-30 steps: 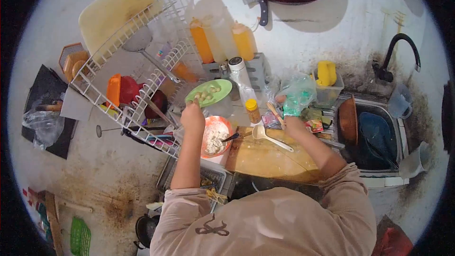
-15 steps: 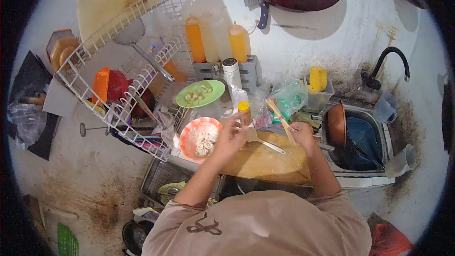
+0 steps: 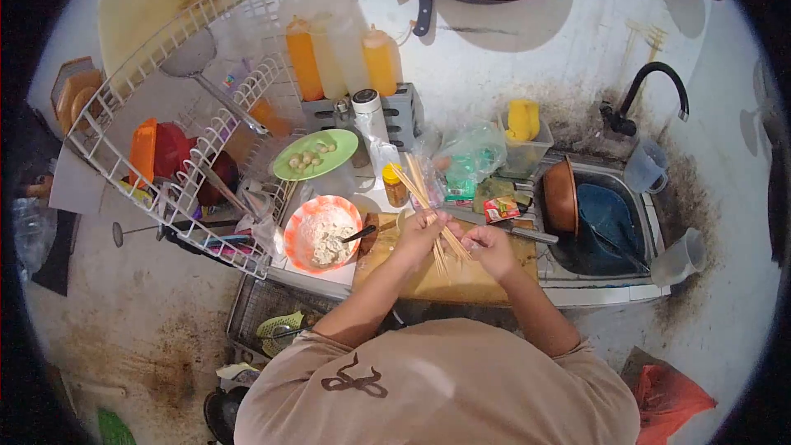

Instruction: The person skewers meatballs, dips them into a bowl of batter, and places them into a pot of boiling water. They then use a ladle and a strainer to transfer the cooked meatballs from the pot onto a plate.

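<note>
Loosely fanned over the board [image 3: 503,278], the sticks [image 3: 415,185] sit clamped in the left hand [image 3: 418,236]; the right hand [image 3: 492,250] is at their lower ends, grip unclear. Uneven pressure could spill them.

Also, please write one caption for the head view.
Bare hands handle thin sticks above a wooden board, beside a bowl.

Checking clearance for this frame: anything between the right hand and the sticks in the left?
Nothing visible in the way. The left hand grips the sticks over the cutting board, and the right hand has its fingertips right by their lower ends. Can't tell whether they touch.
</note>
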Demonstrator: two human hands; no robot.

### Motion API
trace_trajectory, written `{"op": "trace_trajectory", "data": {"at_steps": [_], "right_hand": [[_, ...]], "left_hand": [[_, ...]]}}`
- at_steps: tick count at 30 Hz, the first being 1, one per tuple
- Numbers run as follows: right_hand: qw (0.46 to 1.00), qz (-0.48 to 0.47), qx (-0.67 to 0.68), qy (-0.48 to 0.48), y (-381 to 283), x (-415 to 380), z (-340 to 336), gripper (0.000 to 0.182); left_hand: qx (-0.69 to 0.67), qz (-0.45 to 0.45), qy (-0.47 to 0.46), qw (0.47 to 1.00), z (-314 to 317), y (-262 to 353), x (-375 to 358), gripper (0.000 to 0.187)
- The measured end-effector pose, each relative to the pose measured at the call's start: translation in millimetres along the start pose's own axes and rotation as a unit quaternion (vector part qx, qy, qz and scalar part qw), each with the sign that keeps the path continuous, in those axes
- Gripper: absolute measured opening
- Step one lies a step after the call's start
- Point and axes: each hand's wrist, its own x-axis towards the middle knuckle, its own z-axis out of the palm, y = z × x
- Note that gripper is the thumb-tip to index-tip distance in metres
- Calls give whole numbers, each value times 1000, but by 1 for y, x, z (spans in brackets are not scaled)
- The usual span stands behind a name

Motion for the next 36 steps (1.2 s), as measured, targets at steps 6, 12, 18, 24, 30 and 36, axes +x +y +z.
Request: {"op": "trace_trajectory", "data": {"at_steps": [6,12,18,24,30,36], "right_hand": [[998,13,50,-23,-5,-12,-6,8],[994,71,62,-60,-15,-21,-22,11],[998,18,30,-54,-5,-32,-41,12],[958,14,-286,28,-1,-56,-107,11],[932,45,-308,185,-20,-65,-137,10],[865,-151,-440,189,-38,-36,-133,13]], "left_hand": [[-1,13,4,1000,10,10,1,18],[166,66,61,982,13,8,8,18],[126,77,90,985,19,17,18,17],[137,38,147,979,3,16,63,18],[105,49,210,971,-3,-14,122,36],[234,42,208,949,4,-35,109,51]]}}
